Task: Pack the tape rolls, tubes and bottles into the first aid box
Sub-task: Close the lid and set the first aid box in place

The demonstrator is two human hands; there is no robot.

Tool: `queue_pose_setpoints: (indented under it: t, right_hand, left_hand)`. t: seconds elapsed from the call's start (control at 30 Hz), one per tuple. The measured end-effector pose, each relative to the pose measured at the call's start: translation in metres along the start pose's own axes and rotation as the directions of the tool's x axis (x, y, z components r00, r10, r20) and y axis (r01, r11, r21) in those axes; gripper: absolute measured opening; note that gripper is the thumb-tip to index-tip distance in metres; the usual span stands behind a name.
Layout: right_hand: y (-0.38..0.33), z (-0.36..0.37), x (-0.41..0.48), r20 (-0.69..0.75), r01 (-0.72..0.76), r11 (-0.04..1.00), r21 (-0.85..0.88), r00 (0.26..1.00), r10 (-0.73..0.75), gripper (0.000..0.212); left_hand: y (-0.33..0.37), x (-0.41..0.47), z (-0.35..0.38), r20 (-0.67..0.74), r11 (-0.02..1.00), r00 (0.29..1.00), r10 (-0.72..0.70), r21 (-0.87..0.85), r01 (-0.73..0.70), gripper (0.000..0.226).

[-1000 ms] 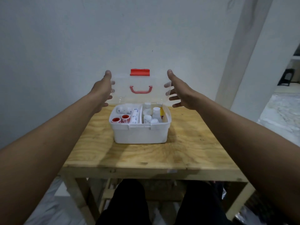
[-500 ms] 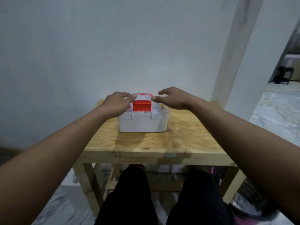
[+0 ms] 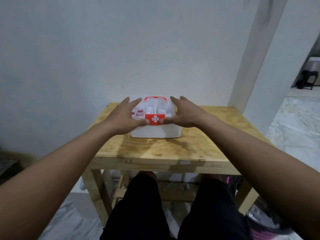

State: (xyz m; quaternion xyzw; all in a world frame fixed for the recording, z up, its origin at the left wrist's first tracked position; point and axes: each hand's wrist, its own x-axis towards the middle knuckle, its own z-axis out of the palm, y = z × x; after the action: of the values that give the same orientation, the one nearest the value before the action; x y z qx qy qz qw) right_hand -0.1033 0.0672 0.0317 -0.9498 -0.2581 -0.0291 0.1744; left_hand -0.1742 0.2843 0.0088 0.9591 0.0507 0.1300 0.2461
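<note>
The white first aid box (image 3: pixel 155 131) stands on the wooden table (image 3: pixel 173 149) with its clear lid down. A red latch with a white cross (image 3: pixel 155 119) sits at the lid's front, and a red handle (image 3: pixel 155 98) lies at its top rear. Tape rolls with red cores (image 3: pixel 139 112) and white bottles (image 3: pixel 161 110) show faintly through the lid. My left hand (image 3: pixel 123 116) lies flat on the lid's left side, thumb touching the latch. My right hand (image 3: pixel 183 115) lies flat on the right side, its thumb at the latch as well.
The table stands against a white wall, with a white pillar (image 3: pixel 256 54) at its right rear. My knees in black trousers (image 3: pixel 173 210) are under the table's front edge. A doorway with a dark stool (image 3: pixel 308 80) opens at the far right.
The lid went from upright to down on the box. My hands moved from gripping its sides to lying spread on top, thumbs at the red latch, which now faces front.
</note>
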Motion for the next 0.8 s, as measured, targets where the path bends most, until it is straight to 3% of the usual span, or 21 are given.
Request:
queue_pose_setpoints:
  t: [0.37, 0.5, 0.63, 0.8]
  right_hand:
    - [0.001, 0.011, -0.008, -0.074, -0.012, 1.000, 0.025, 0.997, 0.014, 0.106]
    - [0.007, 0.021, -0.010, -0.085, -0.010, 0.990, 0.140, 0.996, 0.022, 0.108]
    - [0.020, 0.039, -0.015, -0.143, 0.000, 0.936, 0.351, 0.988, 0.054, 0.113]
    - [0.030, 0.044, -0.016, -0.102, -0.027, 0.879, 0.476, 0.991, 0.086, 0.119]
  left_hand:
    - [-0.001, -0.006, 0.015, -0.136, 0.998, 0.990, 0.044, 0.058, -0.036, 0.093]
    - [-0.010, -0.007, 0.020, -0.150, 0.998, 0.988, 0.040, -0.049, -0.048, 0.098]
    - [-0.024, -0.010, 0.031, -0.159, 0.934, 0.987, -0.037, -0.358, -0.023, 0.110]
    - [-0.038, 0.000, 0.035, -0.078, 0.891, 0.994, -0.075, -0.452, 0.032, 0.120]
